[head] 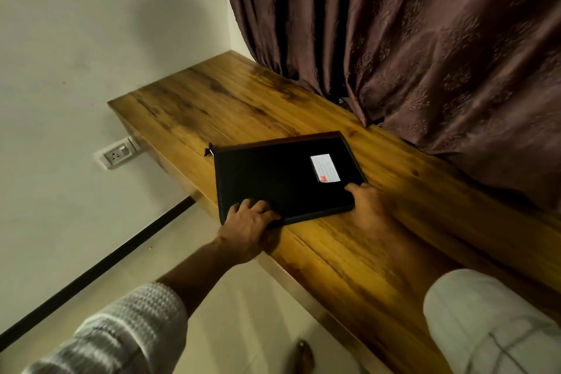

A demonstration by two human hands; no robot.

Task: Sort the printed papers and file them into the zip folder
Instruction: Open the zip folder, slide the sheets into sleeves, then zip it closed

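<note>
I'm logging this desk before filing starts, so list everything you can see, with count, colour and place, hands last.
zip folder: one, black, flat on the desk near its front edge
label: one, white with red, on the folder's top
desk: one, brown wood, against the wall
curtain: one, maroon, behind the desk
wall socket: one, white, below the desk's left end
left hand: grips the folder's near edge
right hand: at the folder's near right corner, blurred

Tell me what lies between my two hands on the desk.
Only the near edge of the black zip folder, seen in the head view: the left hand grips one corner, the blurred right hand touches the other.
</note>
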